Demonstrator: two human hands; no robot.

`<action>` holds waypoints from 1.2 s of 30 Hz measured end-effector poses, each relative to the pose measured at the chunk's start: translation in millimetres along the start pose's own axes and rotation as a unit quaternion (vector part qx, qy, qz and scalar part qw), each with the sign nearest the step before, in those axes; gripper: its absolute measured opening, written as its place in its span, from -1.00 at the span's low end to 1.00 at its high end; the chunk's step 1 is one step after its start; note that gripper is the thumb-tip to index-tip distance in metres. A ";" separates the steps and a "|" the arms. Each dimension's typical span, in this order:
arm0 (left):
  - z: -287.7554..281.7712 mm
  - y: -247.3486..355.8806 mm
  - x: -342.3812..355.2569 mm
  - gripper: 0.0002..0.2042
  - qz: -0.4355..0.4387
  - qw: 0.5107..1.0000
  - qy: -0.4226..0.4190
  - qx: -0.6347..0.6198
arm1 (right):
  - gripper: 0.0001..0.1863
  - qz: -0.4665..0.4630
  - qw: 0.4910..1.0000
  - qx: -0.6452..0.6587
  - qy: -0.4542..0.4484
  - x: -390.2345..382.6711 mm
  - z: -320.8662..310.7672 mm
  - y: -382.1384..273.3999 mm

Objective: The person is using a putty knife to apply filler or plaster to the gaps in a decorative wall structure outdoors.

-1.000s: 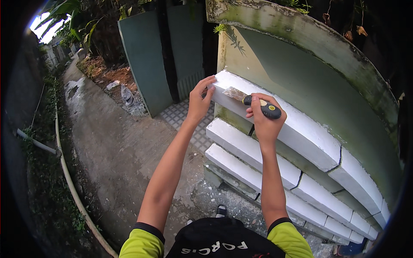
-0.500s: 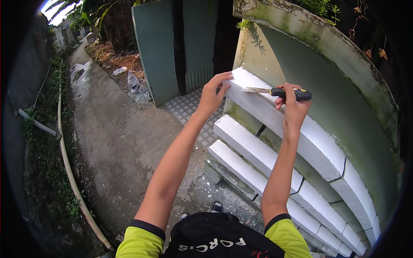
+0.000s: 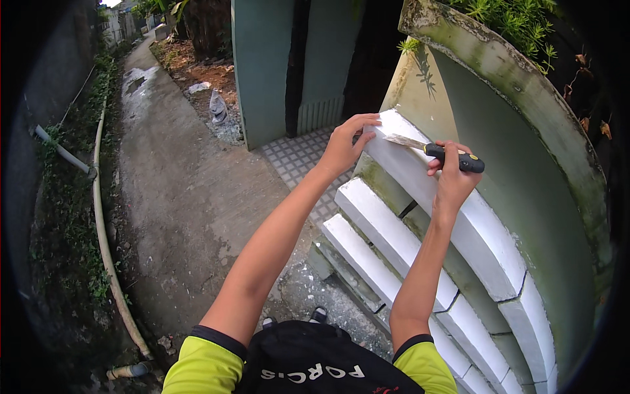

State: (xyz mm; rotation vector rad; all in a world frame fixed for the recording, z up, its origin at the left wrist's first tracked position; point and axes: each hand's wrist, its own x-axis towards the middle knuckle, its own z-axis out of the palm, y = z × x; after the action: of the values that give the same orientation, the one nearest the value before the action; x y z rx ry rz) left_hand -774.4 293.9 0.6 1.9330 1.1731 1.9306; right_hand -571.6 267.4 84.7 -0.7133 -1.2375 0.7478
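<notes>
My right hand [image 3: 454, 180] is closed round the black handle of a putty knife [image 3: 405, 140] with yellow accents. Its flat metal blade points left and lies against the top edge of a white curved ledge [image 3: 420, 164]. My left hand [image 3: 348, 144] grips the far left end of that ledge, fingers over the top and thumb against the front face. A small dark gap shows between thumb and fingers; I cannot make out whether anything is in it. Below run more white ledges [image 3: 387, 213], stepped and jointed, with mossy grey-green recesses between them.
Behind the ledges rises a curved greenish wall [image 3: 525, 144] with a mossy rim and plants above. A pale green wall panel [image 3: 262, 72] stands beyond a tiled floor patch [image 3: 295, 164]. To the left, a concrete path [image 3: 177, 190] runs beside a long pipe [image 3: 105, 243].
The view has shifted, so the scene sits slightly right and lower. The putty knife is angled more downward to the right, its blade still at the ledge edge. Both hands keep their hold.
</notes>
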 end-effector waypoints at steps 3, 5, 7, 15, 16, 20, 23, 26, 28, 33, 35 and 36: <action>-5.0 -1.4 0.8 -0.76 0.001 1.000 -0.020 -0.005 | -0.81 -0.011 1.000 0.002 0.005 -4.7 0.4 -0.1; -2.6 -0.8 -0.8 -0.76 -0.005 1.000 -0.013 -0.001 | -0.81 -0.007 1.000 -0.012 0.024 -2.5 -8.1 -0.4; -2.9 -1.5 0.9 -0.76 -0.008 1.000 -0.011 0.003 | -0.82 -0.003 1.000 -0.008 0.027 -4.9 -5.1 6.3; -0.3 0.1 3.0 -0.73 -0.006 1.000 -0.005 0.001 | -0.81 -0.014 0.999 -0.020 0.036 -17.5 7.6 1.6; 4.9 0.4 -1.9 -0.73 -0.006 1.000 -0.009 -0.004 | -0.81 -0.009 0.998 -0.035 0.044 -23.2 12.6 3.3; 1.5 -6.9 -6.7 -0.68 -0.069 0.997 0.020 0.008 | -0.82 -0.005 0.999 -0.048 0.014 -23.7 13.5 -2.8; -0.6 -7.2 -12.8 -0.64 -0.221 0.973 0.000 -0.067 | -0.82 0.001 0.999 -0.016 0.030 -22.8 16.1 9.9; -1.5 -12.6 -15.8 -0.65 -0.222 0.971 0.019 -0.083 | -0.81 0.007 0.999 -0.043 -0.015 -23.4 36.3 16.7; -10.0 -14.1 -19.1 -0.67 -0.177 0.984 -0.013 -0.031 | -0.81 0.011 0.999 -0.051 -0.001 -30.9 33.0 3.8; -13.4 -23.2 -40.4 -0.68 -0.199 0.978 -0.053 -0.034 | -0.83 0.002 1.000 -0.026 0.001 -27.7 42.9 10.4; -10.8 -29.3 -58.3 -0.66 -0.191 0.980 -0.034 -0.036 | -0.84 0.025 0.998 -0.048 -0.032 -28.6 49.1 16.8; -10.6 -27.9 -66.8 -0.66 -0.190 0.980 -0.037 -0.035 | -0.84 0.007 0.998 -0.046 -0.032 -30.9 49.6 15.8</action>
State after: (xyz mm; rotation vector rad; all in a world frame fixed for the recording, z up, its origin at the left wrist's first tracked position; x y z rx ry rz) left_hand -785.3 267.3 -66.6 1.5886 1.3188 1.6632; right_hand -627.0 254.7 63.8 -0.7788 -1.3334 0.7351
